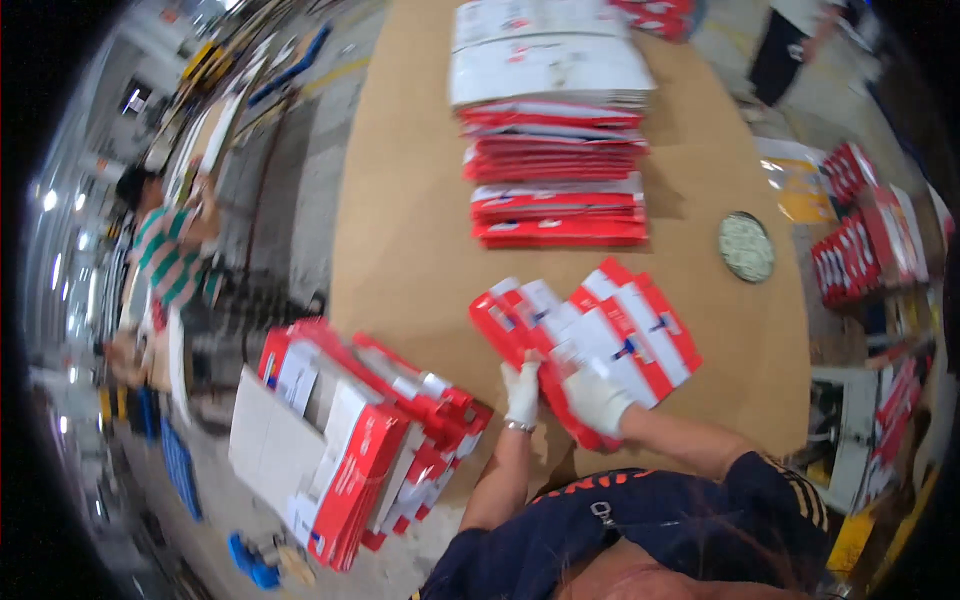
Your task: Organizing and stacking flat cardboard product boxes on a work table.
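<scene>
A partly folded red and white carton (pixel 625 335) lies in front of me on the brown tabletop, with several flaps spread out toward the right. My left hand (pixel 522 390), in a white glove, closes on the carton's near red edge. Also gloved in white, my right hand (pixel 597 395) is closed over the red panel a little to the right, its fingertips blurred against the cardboard. Further back on the table stands a tall stack of flat red and white cartons (pixel 558 215), with large white sheets (pixel 550 65) at its far end.
At the left table edge leans a pile of opened red and white cartons (pixel 350 440). A round tin-like disc (pixel 746 246) rests at the right. Beyond the table, more red packages (pixel 845 265) stand at the right. A person in a striped shirt (pixel 168 250) works at the left.
</scene>
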Demonstrator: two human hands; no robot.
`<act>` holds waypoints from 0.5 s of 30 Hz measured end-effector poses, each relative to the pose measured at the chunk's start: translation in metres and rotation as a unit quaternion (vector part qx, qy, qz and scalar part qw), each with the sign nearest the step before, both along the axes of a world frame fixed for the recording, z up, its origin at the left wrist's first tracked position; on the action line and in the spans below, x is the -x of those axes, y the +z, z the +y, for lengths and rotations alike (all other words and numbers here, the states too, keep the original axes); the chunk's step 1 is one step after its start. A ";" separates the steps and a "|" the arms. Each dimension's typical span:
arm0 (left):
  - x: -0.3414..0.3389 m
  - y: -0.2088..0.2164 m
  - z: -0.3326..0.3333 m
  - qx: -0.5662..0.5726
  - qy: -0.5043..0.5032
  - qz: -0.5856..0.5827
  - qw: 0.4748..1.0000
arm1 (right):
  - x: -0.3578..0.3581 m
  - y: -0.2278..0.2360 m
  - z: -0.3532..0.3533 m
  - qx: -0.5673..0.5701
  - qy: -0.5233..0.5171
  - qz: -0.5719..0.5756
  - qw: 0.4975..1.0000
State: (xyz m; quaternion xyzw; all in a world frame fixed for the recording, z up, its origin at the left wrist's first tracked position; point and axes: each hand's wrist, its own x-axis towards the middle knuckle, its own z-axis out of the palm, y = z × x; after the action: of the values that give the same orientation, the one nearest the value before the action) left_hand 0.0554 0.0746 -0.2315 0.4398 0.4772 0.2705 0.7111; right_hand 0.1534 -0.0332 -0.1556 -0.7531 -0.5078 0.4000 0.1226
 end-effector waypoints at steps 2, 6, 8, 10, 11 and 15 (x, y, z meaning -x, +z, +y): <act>-0.006 0.020 0.002 0.010 -0.060 0.062 0.996 | 0.027 -0.013 -0.004 -0.070 -0.029 -0.038 0.996; 0.015 -0.007 0.010 -0.016 0.010 0.059 0.998 | -0.025 -0.005 -0.017 -0.105 0.063 0.099 0.988; 0.013 -0.016 0.003 -0.038 0.032 0.020 0.999 | -0.102 0.001 -0.029 -0.250 -0.067 -0.203 0.944; 0.015 -0.021 0.004 -0.082 0.015 0.052 0.995 | -0.194 0.012 -0.059 -0.080 -0.310 -0.213 0.923; 0.015 -0.025 0.006 -0.084 0.010 0.050 0.995 | -0.237 -0.001 -0.080 -0.102 -0.359 -0.269 0.888; 0.022 -0.033 0.008 -0.090 -0.007 0.070 0.994 | -0.331 -0.056 -0.120 -0.058 -0.398 -0.325 0.856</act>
State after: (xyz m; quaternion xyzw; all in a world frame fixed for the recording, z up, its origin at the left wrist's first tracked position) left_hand 0.0337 0.0828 -0.2647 0.5229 0.4964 0.2756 0.6358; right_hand 0.4845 -0.1529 -0.2118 -0.9696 -0.1977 0.0197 0.1428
